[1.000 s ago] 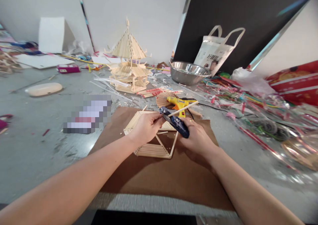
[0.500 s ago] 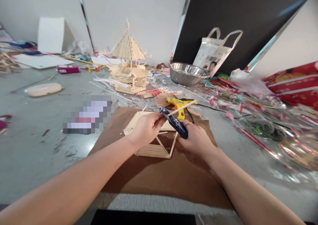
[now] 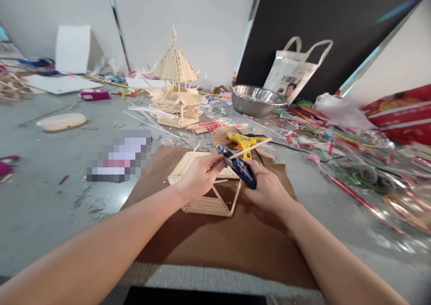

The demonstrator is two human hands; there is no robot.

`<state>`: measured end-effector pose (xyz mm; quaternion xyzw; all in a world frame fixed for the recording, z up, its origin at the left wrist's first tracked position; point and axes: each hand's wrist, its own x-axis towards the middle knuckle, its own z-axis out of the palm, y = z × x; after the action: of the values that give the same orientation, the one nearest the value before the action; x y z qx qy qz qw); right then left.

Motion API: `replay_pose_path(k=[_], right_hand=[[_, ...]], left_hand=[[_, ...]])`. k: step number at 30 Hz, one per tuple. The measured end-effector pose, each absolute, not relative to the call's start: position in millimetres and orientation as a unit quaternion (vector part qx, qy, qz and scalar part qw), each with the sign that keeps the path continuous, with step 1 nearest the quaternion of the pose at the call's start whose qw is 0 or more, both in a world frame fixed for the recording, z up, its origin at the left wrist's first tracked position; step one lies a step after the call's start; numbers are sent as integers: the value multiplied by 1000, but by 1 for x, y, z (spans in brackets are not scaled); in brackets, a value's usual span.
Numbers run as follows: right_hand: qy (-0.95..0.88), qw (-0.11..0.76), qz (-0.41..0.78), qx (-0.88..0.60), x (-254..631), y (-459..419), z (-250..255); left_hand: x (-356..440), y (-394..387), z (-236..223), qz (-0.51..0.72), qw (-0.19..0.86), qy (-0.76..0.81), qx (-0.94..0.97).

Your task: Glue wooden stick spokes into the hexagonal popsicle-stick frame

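Observation:
My left hand (image 3: 199, 176) pinches one end of a thin wooden stick (image 3: 256, 146), which points up to the right. My right hand (image 3: 271, 186) is wrapped round dark blue hand cutters (image 3: 246, 174), their head close to my left fingertips and the stick crossing it. Whether the jaws bite the stick is hidden. Below both hands lies a flat frame of wooden sticks (image 3: 207, 207), part filled with side-by-side sticks, part open. It rests on a brown sheet (image 3: 208, 246). A yellow glue gun (image 3: 239, 140) lies just behind the cutters.
A stick-built pagoda (image 3: 177, 69) stands at the back, with red-tipped sticks (image 3: 208, 126) before it. Behind to the right are a steel bowl (image 3: 257, 102) and a bag (image 3: 289, 74). A blurred-out phone (image 3: 121, 157) lies left; plastic-wrapped clutter (image 3: 357, 161) covers the right.
Hands, stick and cutters hold nearly the same pose. The whole view has shifted slightly, so things appear a little farther right.

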<state>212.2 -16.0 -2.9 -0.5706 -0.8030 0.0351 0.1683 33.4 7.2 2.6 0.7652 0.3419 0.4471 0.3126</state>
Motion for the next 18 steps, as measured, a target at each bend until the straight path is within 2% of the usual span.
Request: replay_pose_path(k=[9,18], right_hand=[[-817,189,33,-544,214,-17,-3],[-814,184,44,-549,213,-17,-2]], left_hand=[[34,9,0,413,582,303,632],[30,11,0,386,611,286,629]])
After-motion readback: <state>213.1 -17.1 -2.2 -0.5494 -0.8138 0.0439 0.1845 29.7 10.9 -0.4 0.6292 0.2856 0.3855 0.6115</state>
